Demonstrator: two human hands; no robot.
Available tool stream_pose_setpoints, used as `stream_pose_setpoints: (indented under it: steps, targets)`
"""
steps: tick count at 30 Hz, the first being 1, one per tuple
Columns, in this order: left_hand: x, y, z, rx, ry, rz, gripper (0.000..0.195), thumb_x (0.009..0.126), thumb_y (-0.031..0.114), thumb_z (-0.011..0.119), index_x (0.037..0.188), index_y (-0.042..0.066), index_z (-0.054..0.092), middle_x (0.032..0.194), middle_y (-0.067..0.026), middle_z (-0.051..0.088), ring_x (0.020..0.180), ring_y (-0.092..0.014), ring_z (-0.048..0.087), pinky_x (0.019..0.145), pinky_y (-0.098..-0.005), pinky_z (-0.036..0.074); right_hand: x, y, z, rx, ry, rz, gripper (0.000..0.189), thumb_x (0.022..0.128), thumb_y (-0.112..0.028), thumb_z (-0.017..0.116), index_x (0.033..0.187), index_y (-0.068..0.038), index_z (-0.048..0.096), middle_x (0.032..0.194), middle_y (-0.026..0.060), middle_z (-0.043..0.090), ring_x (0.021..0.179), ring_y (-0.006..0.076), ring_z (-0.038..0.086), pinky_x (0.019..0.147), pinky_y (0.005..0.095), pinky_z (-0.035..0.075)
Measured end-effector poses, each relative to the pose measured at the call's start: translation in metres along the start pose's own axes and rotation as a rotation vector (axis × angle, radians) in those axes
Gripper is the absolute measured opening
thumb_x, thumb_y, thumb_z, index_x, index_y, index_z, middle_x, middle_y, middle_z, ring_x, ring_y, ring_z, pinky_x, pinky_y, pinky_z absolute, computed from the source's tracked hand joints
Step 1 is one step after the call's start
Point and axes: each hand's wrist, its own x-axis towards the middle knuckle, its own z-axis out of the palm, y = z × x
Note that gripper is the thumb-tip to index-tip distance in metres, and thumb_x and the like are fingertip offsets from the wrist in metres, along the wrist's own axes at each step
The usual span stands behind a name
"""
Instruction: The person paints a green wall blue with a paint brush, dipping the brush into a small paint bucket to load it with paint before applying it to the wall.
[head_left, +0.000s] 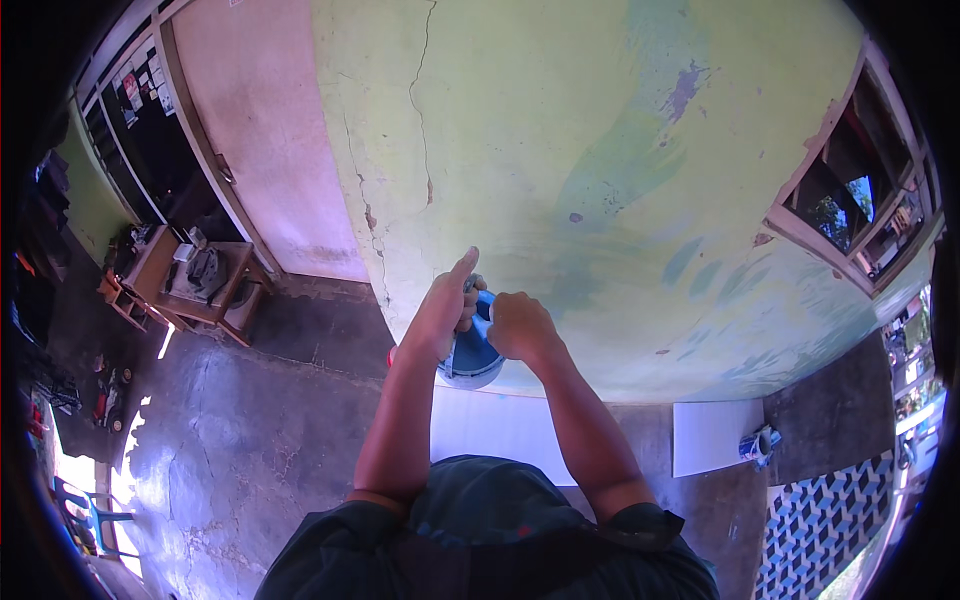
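Both my hands are together before a cracked yellow-green wall (510, 165) with bluish-green paint patches. My left hand (448, 307), thumb pointing up, has its fingers curled around something at the left rim of a round plastic container (476, 360) with blue inside. Its fingers partly hide what they hold, perhaps a handle. My right hand (519, 326) is closed at the container's right edge, back of the hand upward. A pale piece shows beside its fingers, but whether it grips that piece or the rim cannot be told.
White sheets (712, 435) lie on the dark floor along the wall, a paint can (752, 447) on the right one. A wooden desk (202, 300) with a bag stands at left by the pink door (262, 135). A window (855, 187) is at right, a plastic chair (97, 517) lower left.
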Motion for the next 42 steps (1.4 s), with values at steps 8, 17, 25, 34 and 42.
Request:
stream_pose_setpoints:
  steps: [8, 17, 25, 34, 42]
  targets:
    - [0.007, -0.012, -0.018, -0.071, 0.045, -0.006, 0.05, 0.1, 0.055, 0.054, 0.091, 0.006, 0.055, 0.06, 0.0118, 0.027, 0.047, -0.003, 0.021, 0.045, -0.0241, 0.016, -0.022, 0.035, -0.013, 0.288, 0.089, -0.048, 0.02, 0.083, -0.015, 0.075, 0.095, 0.001, 0.075, 0.088, 0.023, 0.072, 0.084, 0.0375, 0.071, 0.077, 0.0434, 0.055]
    - [0.01, -0.017, -0.028, -0.071, 0.102, 0.019, 0.049, 0.101, 0.052, 0.054, 0.094, 0.003, 0.053, 0.059, 0.0115, 0.026, 0.045, -0.001, 0.021, 0.043, -0.0232, 0.016, -0.045, 0.075, 0.016, 0.666, 0.275, -0.063, 0.028, 0.091, -0.021, 0.074, 0.108, 0.001, 0.073, 0.07, 0.0104, 0.065, 0.062, 0.016, 0.056, 0.062, 0.0338, 0.046]
    - [0.008, -0.01, -0.017, -0.079, 0.081, 0.012, 0.05, 0.1, 0.055, 0.053, 0.092, 0.007, 0.052, 0.059, 0.0114, 0.025, 0.045, -0.001, 0.022, 0.042, -0.0217, 0.017, -0.053, 0.075, -0.003, 0.745, 0.123, -0.043, 0.03, 0.092, -0.023, 0.072, 0.109, 0.002, 0.073, 0.081, 0.0189, 0.071, 0.064, 0.0309, 0.057, 0.065, 0.0382, 0.048]
    - [0.019, 0.023, 0.024, -0.238, -0.035, 0.04, 0.047, 0.1, 0.05, 0.055, 0.091, 0.004, 0.052, 0.059, 0.0105, 0.025, 0.045, -0.003, 0.021, 0.043, -0.0226, 0.018, -0.058, 0.109, -0.065, 0.479, 0.54, -0.101, 0.025, 0.094, -0.018, 0.069, 0.11, 0.0, 0.072, 0.083, 0.0186, 0.069, 0.069, 0.031, 0.065, 0.068, 0.0358, 0.051]
    - [0.02, 0.013, 0.022, -0.421, -0.044, 0.052, 0.042, 0.098, 0.045, 0.059, 0.088, 0.005, 0.05, 0.058, 0.0099, 0.025, 0.045, -0.004, 0.021, 0.044, -0.024, 0.019, -0.025, 0.128, -0.034, 0.424, 1.012, -0.069, 0.026, 0.094, -0.006, 0.066, 0.116, 0.008, 0.066, 0.091, 0.0211, 0.072, 0.079, 0.0253, 0.071, 0.075, 0.0344, 0.053]
